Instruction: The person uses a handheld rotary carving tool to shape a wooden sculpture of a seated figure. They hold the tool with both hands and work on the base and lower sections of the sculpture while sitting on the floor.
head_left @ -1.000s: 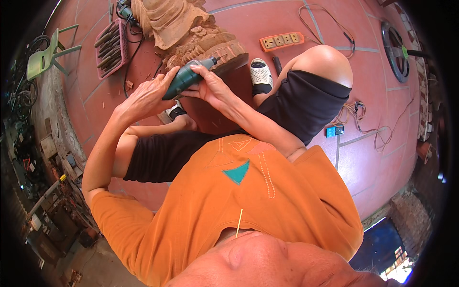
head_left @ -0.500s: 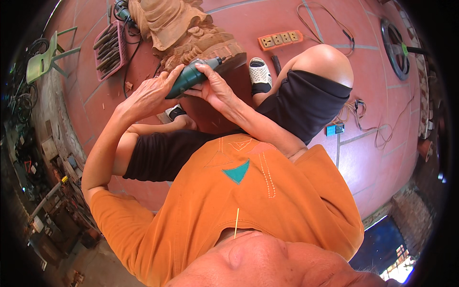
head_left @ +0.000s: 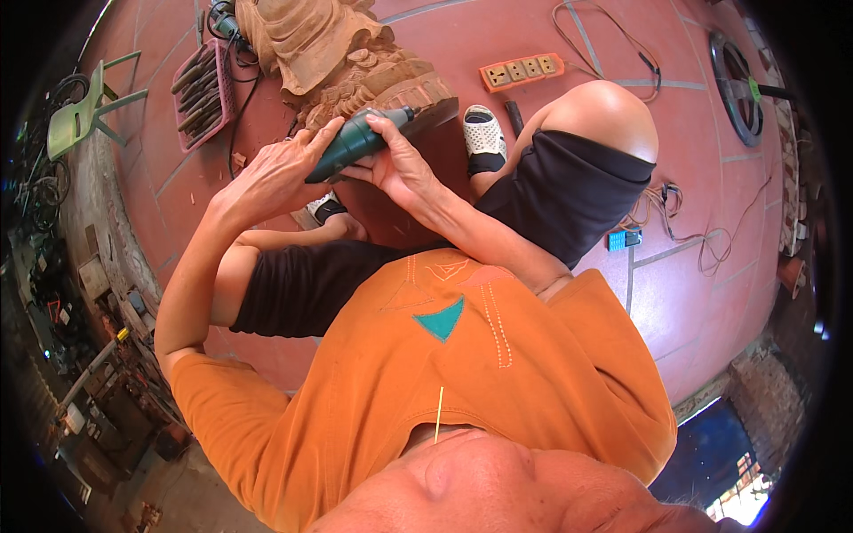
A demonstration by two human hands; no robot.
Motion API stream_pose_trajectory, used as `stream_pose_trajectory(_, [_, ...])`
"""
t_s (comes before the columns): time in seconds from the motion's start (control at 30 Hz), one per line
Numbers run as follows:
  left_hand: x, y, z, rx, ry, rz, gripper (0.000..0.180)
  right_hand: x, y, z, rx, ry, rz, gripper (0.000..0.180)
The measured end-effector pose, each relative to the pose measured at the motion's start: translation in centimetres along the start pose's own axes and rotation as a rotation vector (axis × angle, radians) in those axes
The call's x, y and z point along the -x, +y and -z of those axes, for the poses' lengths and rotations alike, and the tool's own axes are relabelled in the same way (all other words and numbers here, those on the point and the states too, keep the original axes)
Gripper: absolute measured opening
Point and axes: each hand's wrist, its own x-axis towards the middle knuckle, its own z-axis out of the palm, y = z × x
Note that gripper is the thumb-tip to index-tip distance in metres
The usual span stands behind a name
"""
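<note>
A dark green die grinder [head_left: 348, 151] with a dark nose is held in both hands, its front end pointing right at the lower edge of a carved brown wooden statue [head_left: 329, 53]. Around the rear of the grinder's body, my left hand [head_left: 277, 169] is closed. My right hand [head_left: 398, 164] grips it nearer the front, with the thumb on top and fingers underneath. The bit at the nose is hard to make out against the wood, so I cannot tell whether it touches the carving.
At the left stand a pink basket [head_left: 233, 89] of chisels and a green plastic chair [head_left: 78, 115]. An orange power strip [head_left: 522, 71] with a trailing cord lies at the far right of the statue. A dark hammer-like handle [head_left: 514, 117] lies beside my sandalled foot [head_left: 484, 138].
Both hands keep their grip on the die grinder. It has shifted very slightly, and the bit seen before at its nose is now hard to see.
</note>
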Motion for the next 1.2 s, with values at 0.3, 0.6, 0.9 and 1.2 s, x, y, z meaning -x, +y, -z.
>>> stream_pose_trajectory(0.3, [-0.1, -0.5, -0.1, -0.031, 0.029, -0.036, 0.083, 0.0, -0.2, -0.4, 0.018, -0.002, 0.007, 0.033])
stream_pose_trajectory(0.6, [-0.3, -0.7, 0.2, -0.058, 0.063, -0.038, 0.080, -0.8, -0.3, -0.5, 0.033, -0.016, 0.020, 0.034])
stream_pose_trajectory(0.9, [-0.5, -0.9, 0.4, -0.047, 0.035, 0.031, 0.091, -2.1, -0.5, -0.2, 0.040, -0.079, 0.024, 0.030])
stream_pose_trajectory(1.2, [-0.6, -0.9, 0.3, -0.082, 0.073, -0.023, 0.082, -1.9, -0.6, -0.5, 0.038, -0.080, 0.035, 0.030])
